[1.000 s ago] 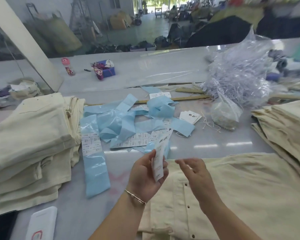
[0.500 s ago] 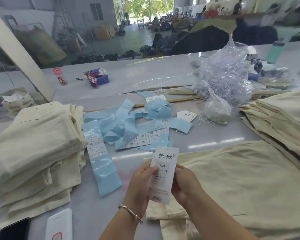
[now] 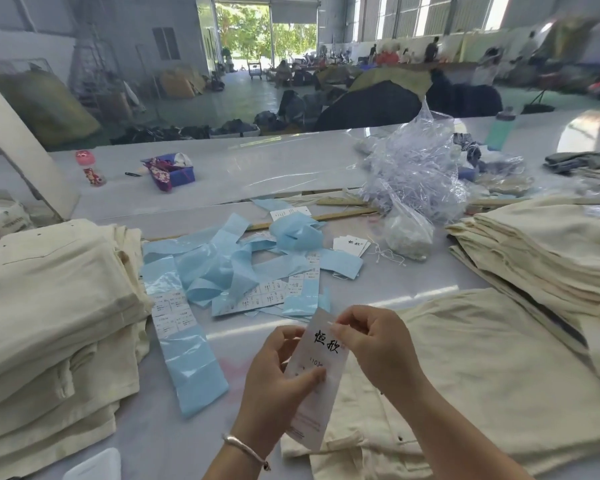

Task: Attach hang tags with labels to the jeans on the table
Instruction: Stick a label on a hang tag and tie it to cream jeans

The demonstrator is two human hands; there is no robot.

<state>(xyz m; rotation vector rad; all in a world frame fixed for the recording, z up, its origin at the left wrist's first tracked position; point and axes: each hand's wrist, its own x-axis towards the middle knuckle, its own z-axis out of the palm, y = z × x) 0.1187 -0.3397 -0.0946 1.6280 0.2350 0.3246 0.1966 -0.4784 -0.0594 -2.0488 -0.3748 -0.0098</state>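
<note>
A white hang tag [image 3: 317,386] with black characters is held upright over the near table edge. My left hand [image 3: 279,382] grips its lower left side, thumb across its face. My right hand [image 3: 371,341] pinches the tag's top right edge. Beneath both hands lie cream jeans [image 3: 465,375] spread flat, dark rivets showing. Sheets of printed labels [image 3: 253,299] on blue backing lie among loose blue strips [image 3: 222,265] further back. A small stack of spare hang tags [image 3: 352,244] sits behind them.
Folded cream jeans are stacked at the left [image 3: 56,306] and at the right [image 3: 541,247]. A clear plastic bag of fasteners [image 3: 413,174] stands at the back right. A white device [image 3: 94,465] lies at the near left edge. A blue box [image 3: 174,171] sits far back.
My right hand came onto the tag and then rose to pinch its top edge. The tag turned to face me. The camera tilted up, showing more of the hall.
</note>
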